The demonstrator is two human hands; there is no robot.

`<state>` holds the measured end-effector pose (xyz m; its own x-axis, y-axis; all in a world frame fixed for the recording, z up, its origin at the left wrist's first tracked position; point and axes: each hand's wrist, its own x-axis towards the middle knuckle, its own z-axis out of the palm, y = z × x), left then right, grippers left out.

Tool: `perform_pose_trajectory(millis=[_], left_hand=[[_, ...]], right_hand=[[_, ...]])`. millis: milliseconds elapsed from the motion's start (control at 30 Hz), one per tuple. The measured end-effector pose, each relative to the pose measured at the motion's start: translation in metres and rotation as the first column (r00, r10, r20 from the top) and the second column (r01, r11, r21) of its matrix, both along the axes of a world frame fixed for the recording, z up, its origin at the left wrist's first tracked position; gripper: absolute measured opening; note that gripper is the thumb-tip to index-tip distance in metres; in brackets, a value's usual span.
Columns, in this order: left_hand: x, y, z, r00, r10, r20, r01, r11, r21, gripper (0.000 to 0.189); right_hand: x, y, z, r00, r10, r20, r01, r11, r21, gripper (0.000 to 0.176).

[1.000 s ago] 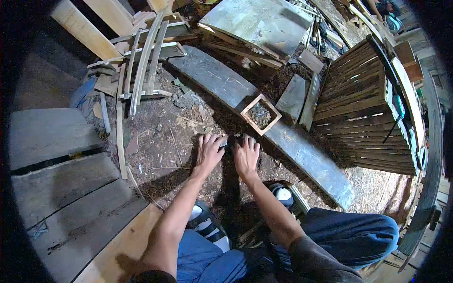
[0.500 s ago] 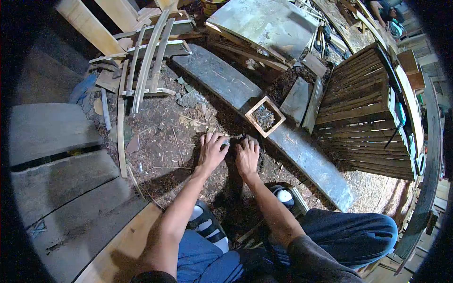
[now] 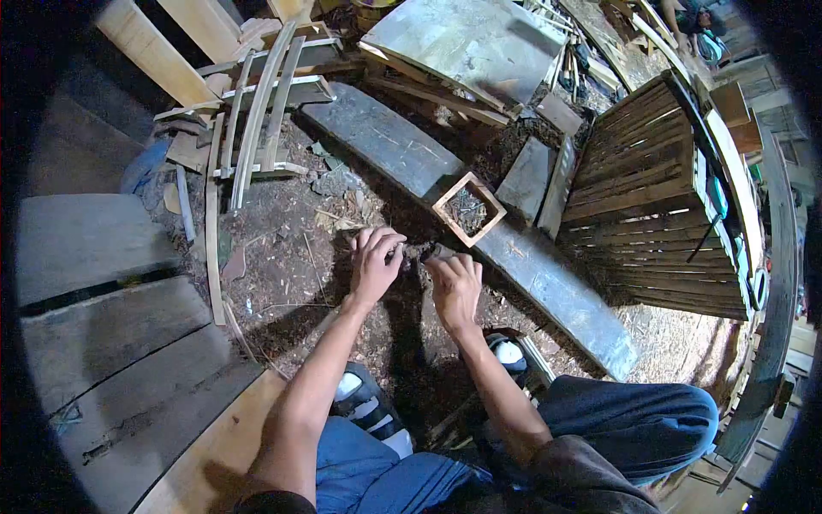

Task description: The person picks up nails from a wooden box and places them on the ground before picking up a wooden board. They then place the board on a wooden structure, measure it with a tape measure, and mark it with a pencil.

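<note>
My left hand (image 3: 375, 265) is low over the littered dirt floor (image 3: 282, 231), its fingers curled in a pinch. What lies between them is too small to make out. Just to its right, my right hand (image 3: 455, 287) has its fingers bent and pressed together near a dark lump; its grip is hidden. A square wooden frame box (image 3: 491, 224) with small bits, perhaps nails, inside rests on a long grey plank (image 3: 390, 141), beyond my right hand.
Slatted wooden panel (image 3: 638, 210) stands at right. Curved wood strips (image 3: 263, 111) lie at upper left, and a pale board (image 3: 467, 43) at the top. Grey boards (image 3: 103, 325) are at left. A person (image 3: 685, 19) is partly visible at the far upper right.
My left hand has curled its fingers more and shifted slightly. My right hand has turned, its fingers now drawn together and pointing left. The view has shifted a little.
</note>
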<state>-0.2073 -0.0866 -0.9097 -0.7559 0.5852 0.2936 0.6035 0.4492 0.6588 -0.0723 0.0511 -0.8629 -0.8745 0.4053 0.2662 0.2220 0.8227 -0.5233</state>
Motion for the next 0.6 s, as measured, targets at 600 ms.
perform_pose_trajectory(millis=[600], left_hand=[[0.000, 0.014, 0.020, 0.996, -0.084, 0.040, 0.080, 0.992, 0.099, 0.018]], right_hand=[[-0.001, 0.008, 0.007, 0.996, -0.068, -0.049, 0.055, 0.973, -0.223, 0.031]])
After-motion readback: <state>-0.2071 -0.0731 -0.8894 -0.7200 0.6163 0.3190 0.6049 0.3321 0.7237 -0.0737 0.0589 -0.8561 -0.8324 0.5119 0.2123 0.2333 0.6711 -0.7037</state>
